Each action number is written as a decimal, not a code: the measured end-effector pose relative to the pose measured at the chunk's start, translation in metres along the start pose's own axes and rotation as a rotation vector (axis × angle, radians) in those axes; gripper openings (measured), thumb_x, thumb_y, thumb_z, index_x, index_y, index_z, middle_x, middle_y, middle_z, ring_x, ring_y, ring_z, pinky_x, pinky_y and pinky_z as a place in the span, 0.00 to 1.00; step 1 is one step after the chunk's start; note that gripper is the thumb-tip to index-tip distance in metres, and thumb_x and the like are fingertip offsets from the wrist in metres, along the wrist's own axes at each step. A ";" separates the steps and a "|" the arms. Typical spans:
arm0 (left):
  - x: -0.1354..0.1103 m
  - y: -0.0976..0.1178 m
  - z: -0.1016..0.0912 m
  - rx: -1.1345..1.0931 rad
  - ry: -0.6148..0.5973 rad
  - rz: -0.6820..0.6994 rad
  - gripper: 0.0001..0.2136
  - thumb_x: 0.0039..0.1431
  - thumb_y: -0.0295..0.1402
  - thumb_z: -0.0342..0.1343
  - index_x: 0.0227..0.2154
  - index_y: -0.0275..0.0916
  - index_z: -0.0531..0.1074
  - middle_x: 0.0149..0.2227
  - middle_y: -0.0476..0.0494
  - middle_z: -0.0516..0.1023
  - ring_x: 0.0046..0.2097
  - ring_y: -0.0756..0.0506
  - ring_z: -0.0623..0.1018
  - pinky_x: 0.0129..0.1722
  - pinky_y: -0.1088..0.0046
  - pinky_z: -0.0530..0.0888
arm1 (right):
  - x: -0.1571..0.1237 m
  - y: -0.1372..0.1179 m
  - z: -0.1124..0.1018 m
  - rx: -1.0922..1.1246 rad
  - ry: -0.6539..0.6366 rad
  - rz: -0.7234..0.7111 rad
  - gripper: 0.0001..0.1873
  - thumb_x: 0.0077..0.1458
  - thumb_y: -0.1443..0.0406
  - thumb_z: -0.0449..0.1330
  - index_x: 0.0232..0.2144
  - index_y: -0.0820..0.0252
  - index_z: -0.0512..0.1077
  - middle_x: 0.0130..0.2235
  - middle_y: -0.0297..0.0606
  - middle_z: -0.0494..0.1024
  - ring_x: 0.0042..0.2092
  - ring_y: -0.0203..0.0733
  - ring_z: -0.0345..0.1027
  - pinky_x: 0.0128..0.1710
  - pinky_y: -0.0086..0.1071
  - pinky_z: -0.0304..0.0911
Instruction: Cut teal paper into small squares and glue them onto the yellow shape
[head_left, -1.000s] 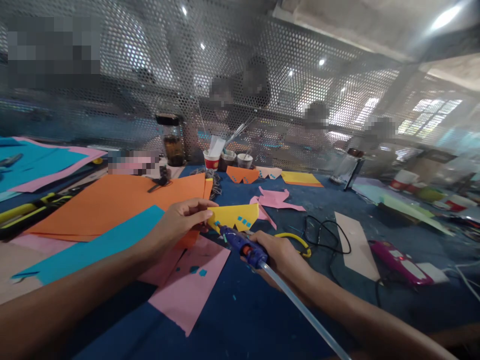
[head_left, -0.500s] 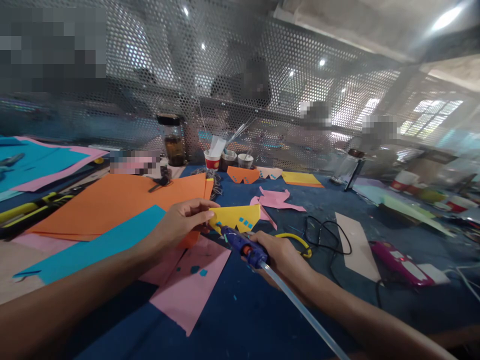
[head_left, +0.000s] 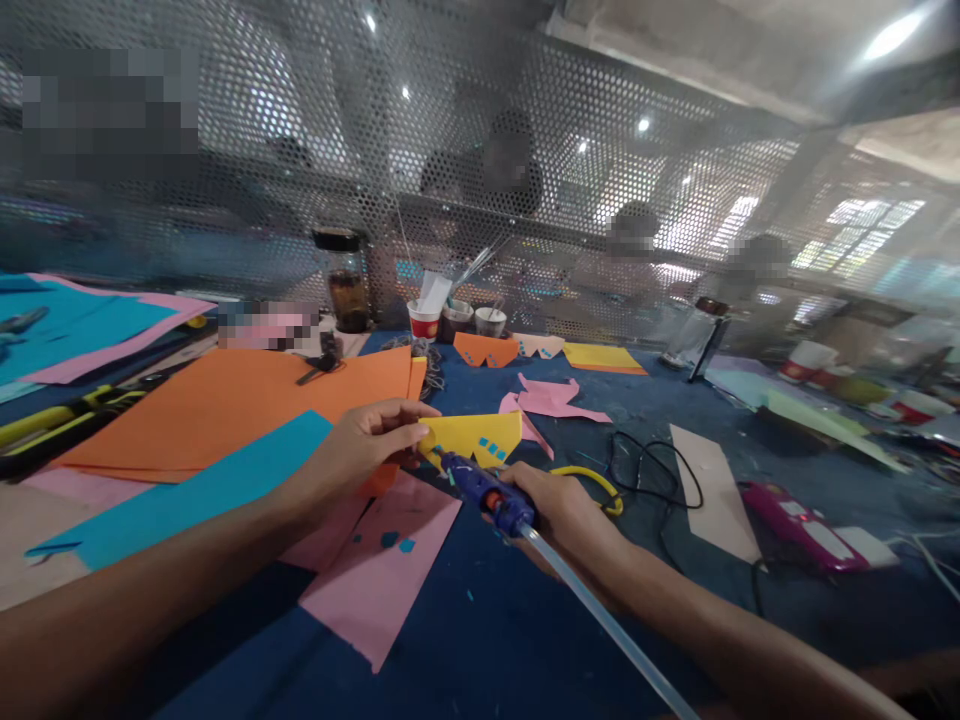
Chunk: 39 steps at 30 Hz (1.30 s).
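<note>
My left hand [head_left: 379, 440] pinches the left end of a yellow paper cutout [head_left: 469, 432], which has a notched lower edge and small blue squares on its face. My right hand [head_left: 551, 500] is wrapped round a blue glue gun [head_left: 487, 495], its nozzle at the lower left part of the cutout. A long clear glue stick [head_left: 607, 625] sticks out of the gun's back. Whether the nozzle touches the paper I cannot tell. Below the hands, a pink sheet [head_left: 382, 590] carries several small blue paper pieces [head_left: 390, 540].
Orange sheets [head_left: 225, 410] and a blue strip [head_left: 217, 490] lie left. Behind stand a jar of dark liquid [head_left: 347, 290], paper cups [head_left: 424, 322] and finished-looking orange cutout [head_left: 486, 349]. A black cable [head_left: 652, 470] and magenta power strip [head_left: 802, 525] lie right. A perforated metal screen [head_left: 465, 180] closes the back.
The yellow cutout has dipped very slightly at its left side. Both hands and the glue gun stay nearly where they were.
</note>
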<state>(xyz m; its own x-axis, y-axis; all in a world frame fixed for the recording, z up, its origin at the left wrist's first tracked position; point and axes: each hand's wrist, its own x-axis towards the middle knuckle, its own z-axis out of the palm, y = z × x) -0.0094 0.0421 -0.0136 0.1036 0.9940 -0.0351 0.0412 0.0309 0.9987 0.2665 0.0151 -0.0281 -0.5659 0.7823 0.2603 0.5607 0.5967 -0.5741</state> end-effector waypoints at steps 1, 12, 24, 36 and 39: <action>0.000 0.000 0.000 0.001 0.000 -0.001 0.15 0.58 0.40 0.67 0.46 0.42 0.81 0.38 0.47 0.85 0.36 0.47 0.80 0.36 0.74 0.79 | 0.000 0.000 0.000 0.004 -0.001 -0.001 0.08 0.56 0.66 0.66 0.39 0.56 0.72 0.33 0.32 0.79 0.31 0.38 0.71 0.30 0.26 0.57; 0.001 0.004 0.000 -0.015 0.066 -0.022 0.17 0.53 0.41 0.69 0.44 0.40 0.82 0.37 0.46 0.85 0.33 0.48 0.80 0.33 0.75 0.78 | 0.005 0.000 -0.008 -0.017 0.027 -0.026 0.09 0.56 0.63 0.65 0.38 0.56 0.71 0.27 0.30 0.76 0.24 0.36 0.64 0.26 0.25 0.54; 0.001 0.005 -0.001 -0.011 0.086 -0.012 0.16 0.55 0.39 0.67 0.45 0.40 0.81 0.38 0.45 0.86 0.34 0.48 0.81 0.34 0.74 0.78 | 0.003 -0.001 -0.006 -0.012 -0.007 0.019 0.08 0.54 0.65 0.66 0.36 0.56 0.70 0.28 0.31 0.77 0.25 0.36 0.65 0.26 0.25 0.54; -0.001 0.009 0.001 -0.015 0.084 -0.010 0.15 0.55 0.39 0.68 0.44 0.41 0.81 0.37 0.46 0.86 0.34 0.49 0.81 0.34 0.76 0.77 | 0.003 -0.005 -0.009 -0.058 -0.029 0.063 0.08 0.56 0.64 0.66 0.36 0.56 0.70 0.27 0.29 0.76 0.26 0.36 0.66 0.26 0.25 0.53; -0.002 0.012 0.003 -0.013 0.094 -0.027 0.14 0.55 0.39 0.68 0.44 0.40 0.81 0.37 0.47 0.85 0.34 0.49 0.80 0.34 0.76 0.77 | 0.003 -0.006 -0.010 -0.079 -0.039 0.068 0.09 0.55 0.64 0.67 0.36 0.56 0.70 0.26 0.29 0.76 0.25 0.36 0.66 0.26 0.25 0.52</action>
<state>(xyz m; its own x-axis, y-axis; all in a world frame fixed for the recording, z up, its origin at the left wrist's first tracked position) -0.0066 0.0402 -0.0012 0.0084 0.9982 -0.0586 0.0297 0.0583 0.9979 0.2676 0.0159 -0.0162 -0.5467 0.8151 0.1918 0.6441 0.5557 -0.5257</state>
